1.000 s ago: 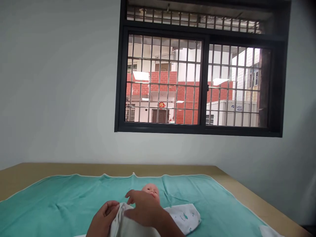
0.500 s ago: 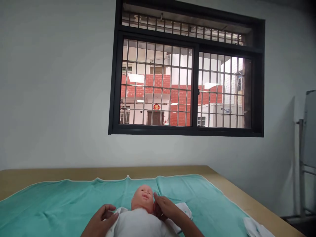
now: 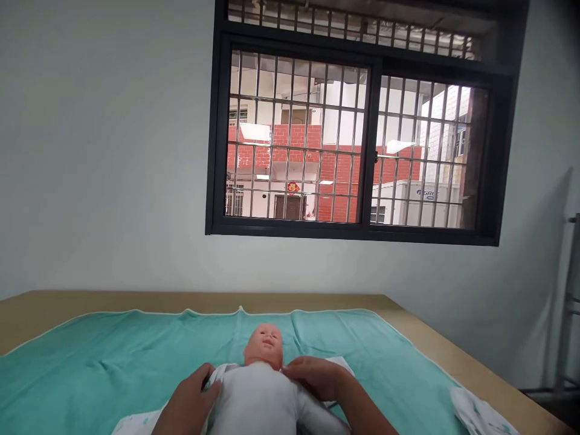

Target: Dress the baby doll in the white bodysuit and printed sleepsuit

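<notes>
A baby doll with a pink plastic head and a white soft body lies face up, its head pointing away from me. Under it, a white printed baby garment shows at the lower left and beside the right shoulder. My left hand is closed on white fabric at the doll's left-side shoulder in the picture, thumb against the body. My right hand is at the opposite shoulder, its fingers together and fingertips touching near the neck. Whatever lies beneath those fingers is hidden.
A teal cloth with a pale edge covers much of the wooden table. At the right lies another folded white printed cloth. Behind the table is a wall with a barred window; a metal stand is at far right.
My right hand has moved from beside the doll's cheek down to its shoulder. More of the printed garment shows at lower left. The view has shifted slightly.
</notes>
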Demonstrator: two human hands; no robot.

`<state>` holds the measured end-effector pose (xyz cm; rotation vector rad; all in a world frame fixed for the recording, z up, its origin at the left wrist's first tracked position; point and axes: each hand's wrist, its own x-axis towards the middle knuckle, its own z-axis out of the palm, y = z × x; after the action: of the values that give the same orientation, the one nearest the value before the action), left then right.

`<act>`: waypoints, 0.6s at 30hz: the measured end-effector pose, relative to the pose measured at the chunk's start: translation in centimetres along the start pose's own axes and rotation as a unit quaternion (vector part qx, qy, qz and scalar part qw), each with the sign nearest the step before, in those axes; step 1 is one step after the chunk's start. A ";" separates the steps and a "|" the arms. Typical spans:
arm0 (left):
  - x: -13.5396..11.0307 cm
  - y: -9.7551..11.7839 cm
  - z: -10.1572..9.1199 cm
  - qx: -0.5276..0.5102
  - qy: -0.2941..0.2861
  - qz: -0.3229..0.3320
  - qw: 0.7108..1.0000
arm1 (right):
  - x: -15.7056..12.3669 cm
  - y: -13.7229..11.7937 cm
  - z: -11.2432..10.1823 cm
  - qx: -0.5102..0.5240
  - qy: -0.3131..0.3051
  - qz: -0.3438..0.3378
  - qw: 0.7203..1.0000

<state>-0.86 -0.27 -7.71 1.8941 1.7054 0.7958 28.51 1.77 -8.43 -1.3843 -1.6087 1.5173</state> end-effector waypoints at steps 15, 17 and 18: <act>-0.1 0.7 -2.7 -0.192 0.008 -0.008 0.981 | 0.6 -1.4 2.3 0.150 -0.163 -0.065 0.973; -0.4 1.0 -2.7 -0.194 0.004 0.000 0.981 | 0.9 -0.7 2.8 0.141 -0.159 -0.049 0.976; -0.5 1.2 -2.5 -0.192 0.004 0.006 0.981 | 1.1 -0.4 3.1 0.132 -0.154 -0.037 0.979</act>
<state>-1.73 -1.02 -5.13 1.6375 1.4228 1.0526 25.31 1.62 -9.09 -0.9719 -1.5422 1.8914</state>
